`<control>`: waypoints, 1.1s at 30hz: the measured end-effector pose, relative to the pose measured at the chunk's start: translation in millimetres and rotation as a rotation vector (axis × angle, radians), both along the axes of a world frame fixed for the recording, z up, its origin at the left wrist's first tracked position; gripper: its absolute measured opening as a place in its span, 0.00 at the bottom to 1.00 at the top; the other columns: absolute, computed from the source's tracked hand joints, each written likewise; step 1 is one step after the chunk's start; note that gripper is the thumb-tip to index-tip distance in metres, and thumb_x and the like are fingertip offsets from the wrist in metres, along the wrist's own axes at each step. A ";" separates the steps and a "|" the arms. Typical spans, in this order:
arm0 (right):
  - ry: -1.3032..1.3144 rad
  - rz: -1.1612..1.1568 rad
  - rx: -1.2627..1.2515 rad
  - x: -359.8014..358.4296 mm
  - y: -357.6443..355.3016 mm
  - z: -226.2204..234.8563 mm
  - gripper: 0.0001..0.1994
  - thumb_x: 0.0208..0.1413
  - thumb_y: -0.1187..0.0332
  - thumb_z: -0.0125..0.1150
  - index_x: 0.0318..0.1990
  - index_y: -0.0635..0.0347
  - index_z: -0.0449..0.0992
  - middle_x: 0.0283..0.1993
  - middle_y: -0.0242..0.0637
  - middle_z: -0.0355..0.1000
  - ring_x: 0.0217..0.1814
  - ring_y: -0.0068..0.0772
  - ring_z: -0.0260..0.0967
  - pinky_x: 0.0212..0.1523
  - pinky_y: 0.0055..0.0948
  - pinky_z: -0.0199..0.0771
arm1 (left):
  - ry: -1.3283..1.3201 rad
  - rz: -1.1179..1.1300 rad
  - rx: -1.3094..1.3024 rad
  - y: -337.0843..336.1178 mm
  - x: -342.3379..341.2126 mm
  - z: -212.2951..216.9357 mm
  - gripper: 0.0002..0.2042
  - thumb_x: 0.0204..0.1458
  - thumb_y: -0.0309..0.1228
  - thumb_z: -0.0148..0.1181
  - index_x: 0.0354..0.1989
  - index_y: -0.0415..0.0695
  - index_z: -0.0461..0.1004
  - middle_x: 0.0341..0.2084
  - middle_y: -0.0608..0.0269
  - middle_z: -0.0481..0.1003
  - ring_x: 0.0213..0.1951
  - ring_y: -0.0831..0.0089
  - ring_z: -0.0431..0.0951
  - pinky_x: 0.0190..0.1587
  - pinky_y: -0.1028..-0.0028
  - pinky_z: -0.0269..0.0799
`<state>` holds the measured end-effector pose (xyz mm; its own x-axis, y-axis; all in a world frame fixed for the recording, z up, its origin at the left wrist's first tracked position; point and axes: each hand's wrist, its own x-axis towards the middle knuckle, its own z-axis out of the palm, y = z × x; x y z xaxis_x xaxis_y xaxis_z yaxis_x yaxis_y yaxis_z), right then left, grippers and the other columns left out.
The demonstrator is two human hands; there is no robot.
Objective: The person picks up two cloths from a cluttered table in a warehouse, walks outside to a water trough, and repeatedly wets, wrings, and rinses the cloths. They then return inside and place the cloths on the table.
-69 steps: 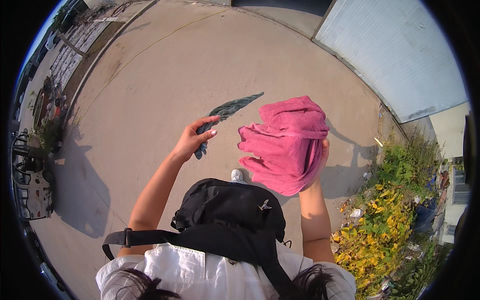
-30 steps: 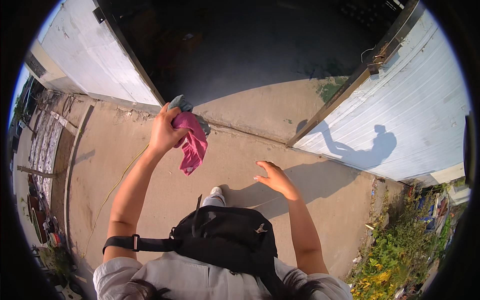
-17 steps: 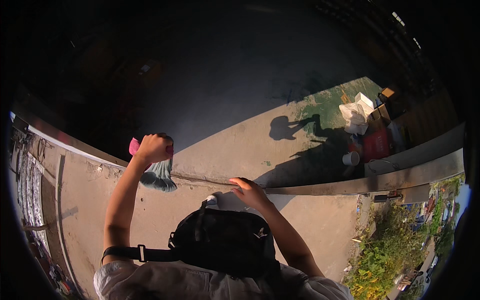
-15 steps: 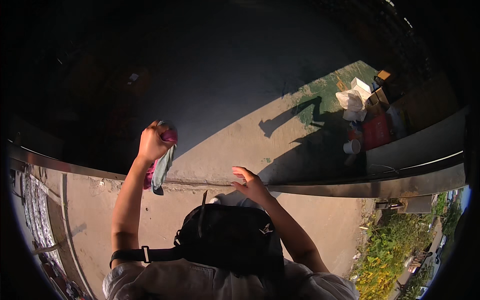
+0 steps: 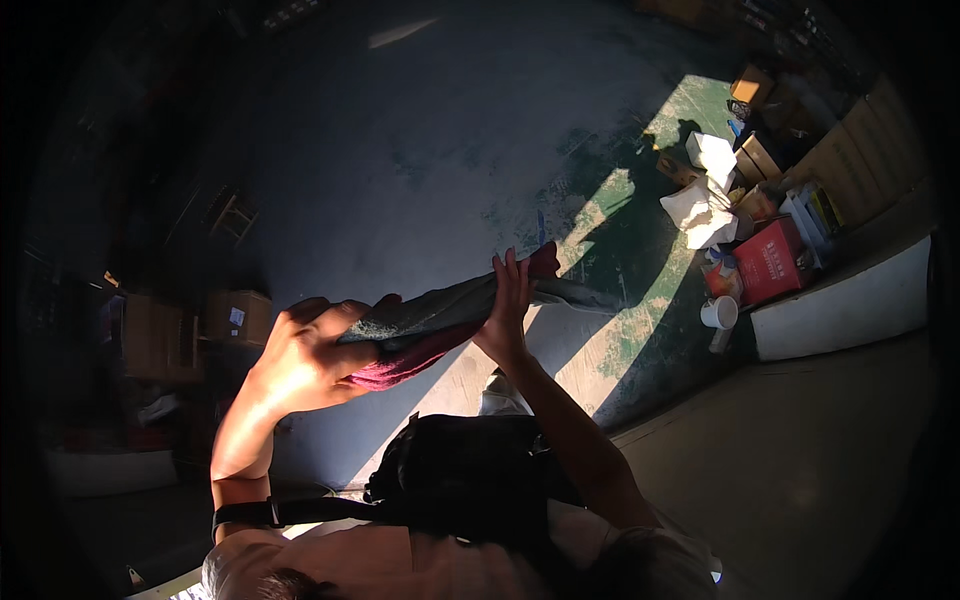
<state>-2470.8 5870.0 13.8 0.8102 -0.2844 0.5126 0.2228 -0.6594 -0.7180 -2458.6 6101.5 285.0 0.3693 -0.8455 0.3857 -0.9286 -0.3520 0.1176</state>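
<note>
A bundle of grey-green and dark pink cloth (image 5: 425, 318) stretches between my two hands at waist height. Its left end is bunched in my left hand (image 5: 318, 352), whose fingers curl round it. My right hand (image 5: 507, 305) grips the cloth near the other end, fingers pointing upward and thumb side hidden behind the fabric. A dark pink tip sticks out above those fingers, and a grey flap hangs to their right. A black bag (image 5: 460, 465) is strapped across my front.
On the right stand a red box (image 5: 772, 262), a white bucket (image 5: 719, 312), white crumpled bags (image 5: 702, 212) and several cartons. Cardboard boxes (image 5: 237, 317) sit in shadow at the left. Sunlit strips cross the worn green floor (image 5: 625, 345).
I have moved inside past the threshold. My right hand, apart from the cloth before, now holds its far end. The cloth, hanging from my left hand earlier, is now stretched across.
</note>
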 end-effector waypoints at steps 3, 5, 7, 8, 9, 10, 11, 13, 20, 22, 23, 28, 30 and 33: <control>-0.028 0.105 -0.237 102.4 -67.9 35.5 0.35 0.42 0.57 0.75 0.60 0.59 0.70 0.59 0.47 0.72 0.72 0.52 0.60 0.69 0.78 0.36 | 0.042 0.115 -0.050 -12.0 88.8 22.6 0.14 0.29 0.32 0.76 0.28 0.46 0.81 0.47 0.55 0.78 0.39 0.61 0.81 0.41 0.64 0.77; 0.193 0.138 -0.127 166.2 -104.3 42.1 0.19 0.43 0.67 0.70 0.46 0.58 0.77 0.39 0.44 0.79 0.47 0.51 0.78 0.72 0.73 0.38 | 0.060 0.402 0.048 -7.2 156.7 11.9 0.23 0.31 0.33 0.78 0.42 0.47 0.81 0.55 0.54 0.74 0.50 0.57 0.77 0.51 0.59 0.73; 0.283 0.111 -0.070 239.4 -148.6 25.2 0.19 0.45 0.67 0.67 0.47 0.59 0.75 0.40 0.49 0.80 0.49 0.55 0.77 0.69 0.66 0.55 | 0.168 0.634 -0.024 15.7 234.3 -28.5 0.40 0.32 0.35 0.80 0.61 0.53 0.72 0.62 0.56 0.69 0.57 0.55 0.73 0.58 0.56 0.68; 0.393 0.104 0.055 274.1 -180.4 7.2 0.19 0.46 0.66 0.67 0.47 0.60 0.74 0.41 0.52 0.79 0.49 0.59 0.77 0.63 0.60 0.64 | 0.179 0.780 0.092 30.3 270.1 -57.2 0.46 0.32 0.36 0.80 0.66 0.54 0.65 0.62 0.55 0.68 0.58 0.54 0.73 0.58 0.56 0.69; 0.366 0.136 0.167 311.9 -216.0 -15.1 0.20 0.47 0.65 0.66 0.48 0.61 0.74 0.43 0.54 0.79 0.49 0.62 0.76 0.57 0.55 0.73 | 0.152 0.886 0.161 46.3 309.8 -89.0 0.52 0.32 0.36 0.81 0.72 0.56 0.57 0.62 0.53 0.67 0.58 0.53 0.73 0.57 0.55 0.69; 0.513 0.012 0.106 347.0 -252.0 -44.6 0.21 0.45 0.64 0.69 0.48 0.61 0.74 0.41 0.54 0.79 0.48 0.62 0.76 0.51 0.51 0.76 | 0.205 1.035 0.447 61.9 341.3 -126.3 0.54 0.35 0.40 0.81 0.73 0.54 0.53 0.60 0.52 0.68 0.60 0.51 0.72 0.58 0.53 0.69; 0.546 -0.060 0.035 377.4 -287.8 -77.6 0.23 0.43 0.63 0.71 0.48 0.62 0.73 0.39 0.53 0.79 0.47 0.61 0.77 0.45 0.46 0.80 | 0.275 1.065 0.746 76.6 371.6 -164.1 0.55 0.35 0.48 0.80 0.73 0.52 0.54 0.58 0.53 0.69 0.58 0.50 0.72 0.59 0.50 0.69; 1.059 -0.076 -0.241 417.7 -363.2 -141.7 0.22 0.40 0.60 0.69 0.45 0.59 0.79 0.39 0.53 0.80 0.45 0.54 0.79 0.43 0.46 0.81 | 0.773 0.923 0.812 95.1 441.6 -231.1 0.51 0.34 0.56 0.78 0.68 0.47 0.64 0.59 0.51 0.72 0.60 0.52 0.73 0.62 0.54 0.69; 1.552 -0.554 0.251 391.4 -468.6 -213.1 0.29 0.41 0.50 0.74 0.48 0.58 0.81 0.48 0.43 0.80 0.49 0.40 0.80 0.45 0.38 0.82 | 0.934 0.373 0.823 -77.3 691.2 -281.1 0.44 0.38 0.56 0.75 0.63 0.43 0.69 0.54 0.51 0.77 0.56 0.54 0.77 0.59 0.59 0.73; 1.501 -0.649 0.401 414.1 -487.8 -192.7 0.27 0.42 0.52 0.73 0.48 0.59 0.80 0.48 0.44 0.80 0.48 0.41 0.80 0.43 0.40 0.82 | 1.002 0.210 0.791 -149.3 782.2 -223.5 0.41 0.43 0.57 0.73 0.61 0.43 0.70 0.52 0.53 0.78 0.55 0.56 0.77 0.58 0.61 0.73; 1.472 -0.701 0.469 432.0 -502.0 -182.1 0.26 0.43 0.53 0.72 0.48 0.59 0.80 0.47 0.44 0.80 0.47 0.41 0.80 0.42 0.41 0.82 | 1.077 0.151 0.805 -185.3 824.2 -189.5 0.39 0.44 0.57 0.73 0.59 0.43 0.71 0.49 0.53 0.78 0.53 0.56 0.78 0.57 0.63 0.73; 1.428 -0.974 0.745 520.2 -575.2 -167.9 0.21 0.47 0.59 0.69 0.46 0.60 0.80 0.46 0.46 0.80 0.43 0.43 0.80 0.38 0.47 0.83 | 1.384 -0.344 0.594 -358.9 1004.6 -47.6 0.28 0.53 0.58 0.65 0.43 0.42 0.75 0.36 0.57 0.78 0.40 0.63 0.79 0.43 0.72 0.75; 1.437 -1.066 0.835 559.3 -617.3 -175.8 0.19 0.48 0.61 0.68 0.46 0.61 0.80 0.45 0.46 0.80 0.41 0.44 0.80 0.36 0.49 0.83 | 1.399 -0.491 0.504 -440.7 1075.2 -22.0 0.26 0.53 0.56 0.65 0.42 0.42 0.75 0.35 0.58 0.77 0.39 0.64 0.79 0.42 0.72 0.75; 1.449 -1.191 0.965 620.3 -694.7 -173.9 0.16 0.50 0.64 0.66 0.45 0.62 0.80 0.44 0.48 0.80 0.39 0.45 0.80 0.34 0.52 0.83 | 1.382 -0.564 0.428 -556.6 1181.5 18.2 0.23 0.54 0.53 0.64 0.41 0.42 0.75 0.34 0.58 0.77 0.37 0.65 0.78 0.40 0.71 0.74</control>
